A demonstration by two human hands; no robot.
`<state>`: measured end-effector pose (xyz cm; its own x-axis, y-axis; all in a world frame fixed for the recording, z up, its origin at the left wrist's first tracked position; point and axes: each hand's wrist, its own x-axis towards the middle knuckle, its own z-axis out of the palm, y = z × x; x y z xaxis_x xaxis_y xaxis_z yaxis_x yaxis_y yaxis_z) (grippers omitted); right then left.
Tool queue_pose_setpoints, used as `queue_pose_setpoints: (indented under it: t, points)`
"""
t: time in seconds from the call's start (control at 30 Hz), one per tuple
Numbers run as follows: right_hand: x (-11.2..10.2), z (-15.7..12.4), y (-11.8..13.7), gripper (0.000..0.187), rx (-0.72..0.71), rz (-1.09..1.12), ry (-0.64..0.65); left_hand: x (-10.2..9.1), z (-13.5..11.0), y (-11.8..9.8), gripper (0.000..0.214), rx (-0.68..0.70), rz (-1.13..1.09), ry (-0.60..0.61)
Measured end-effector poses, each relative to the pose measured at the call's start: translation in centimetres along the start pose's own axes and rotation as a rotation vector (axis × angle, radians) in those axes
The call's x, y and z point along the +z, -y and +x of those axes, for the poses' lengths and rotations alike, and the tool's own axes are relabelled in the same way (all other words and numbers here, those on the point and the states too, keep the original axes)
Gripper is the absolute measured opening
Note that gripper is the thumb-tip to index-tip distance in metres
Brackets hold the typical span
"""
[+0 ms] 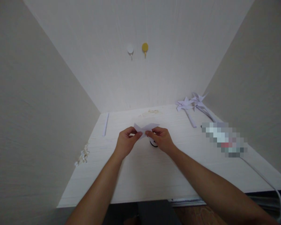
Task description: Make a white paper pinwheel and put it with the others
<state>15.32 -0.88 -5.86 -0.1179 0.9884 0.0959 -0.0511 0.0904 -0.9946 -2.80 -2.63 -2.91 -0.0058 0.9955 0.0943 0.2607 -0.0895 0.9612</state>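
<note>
A folded piece of white paper (147,127) is held up over the white tabletop (140,175), its pointed corners spreading left and right. My left hand (127,140) pinches it between thumb and fingers on the left side. On the other side my right hand (162,139) grips it the same way, with the two thumbs close together at the middle. Partly hidden beneath my right hand lies a round thing with a black rim (154,143); I cannot make out its kind.
Paper pinwheels (185,104) on rolled paper sticks lie at the back right. A rolled paper stick (105,124) is at the back left, with small whitish pieces (83,154) by the left wall. A blurred-out object (224,139) with a white cable (259,173) lies right. Hooks (145,47) hang on the back wall.
</note>
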Motion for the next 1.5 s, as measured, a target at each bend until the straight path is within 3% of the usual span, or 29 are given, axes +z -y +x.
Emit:
queue_pose_setpoints:
  t: [0.27,0.7,1.03,1.2,1.4,1.5]
  points:
    - [-0.2,0.1,-0.1,0.030,0.033,0.035,0.048,-0.1,0.3,0.4,0.029,-0.039,-0.086,0.004]
    - [-0.2,0.4,-0.3,0.037,0.130,0.073,0.064,-0.1,0.1,0.9,0.028,-0.064,-0.031,-0.060]
    - [-0.4,0.5,-0.7,0.043,0.096,0.033,0.073,0.0,-0.2,1.2,0.028,-0.036,-0.027,-0.050]
    - [-0.3,0.5,-1.0,0.042,-0.014,-0.079,0.041,-0.2,-0.2,1.1,0.029,-0.013,0.002,-0.090]
    - [-0.1,-0.3,-0.9,0.023,-0.325,-0.299,-0.153,0.1,-1.6,0.2,0.025,0.044,0.093,-0.344]
    - [0.0,-0.7,-0.7,0.019,-0.481,-0.401,-0.212,1.2,-2.5,-0.3,0.023,0.047,0.139,-0.307]
